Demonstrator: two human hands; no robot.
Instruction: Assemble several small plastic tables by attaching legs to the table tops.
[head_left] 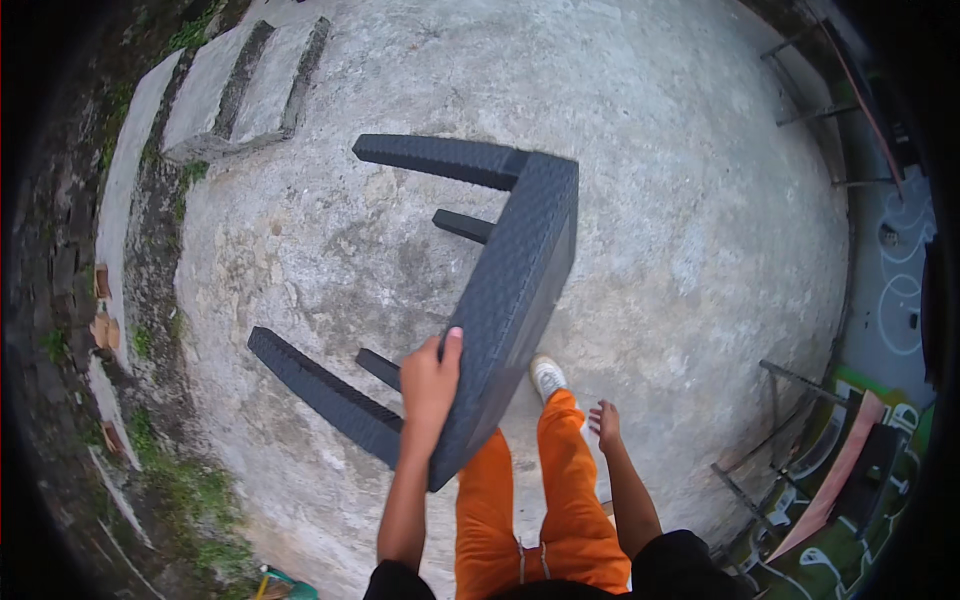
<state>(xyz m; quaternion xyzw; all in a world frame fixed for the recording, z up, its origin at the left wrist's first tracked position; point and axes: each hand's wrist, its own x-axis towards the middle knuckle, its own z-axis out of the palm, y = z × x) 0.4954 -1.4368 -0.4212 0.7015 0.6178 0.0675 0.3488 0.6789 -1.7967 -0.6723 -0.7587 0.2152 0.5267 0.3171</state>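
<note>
A dark grey table [515, 270] with a woven-pattern surface is tipped on its side across the middle of the frame, its rim slanting from upper centre to lower centre and its four legs [440, 160] pointing left. Whether it bears on the concrete floor [690, 240] cannot be told. The left hand [428, 385] has its grip closed on the table's rim near the lower end, thumb lying over the woven side; the other fingers are partly hidden. The right hand [605, 425] is empty, its grip loosely spread, apart from the table at lower centre-right, beside the orange trousers [570, 490]. A white shoe [548, 377] shows just right of the table. Concrete steps [215, 90] stand at upper left, green weeds [200, 500] grow at lower left, and a pinkish plank [835, 475] on metal supports slants at lower right.
</note>
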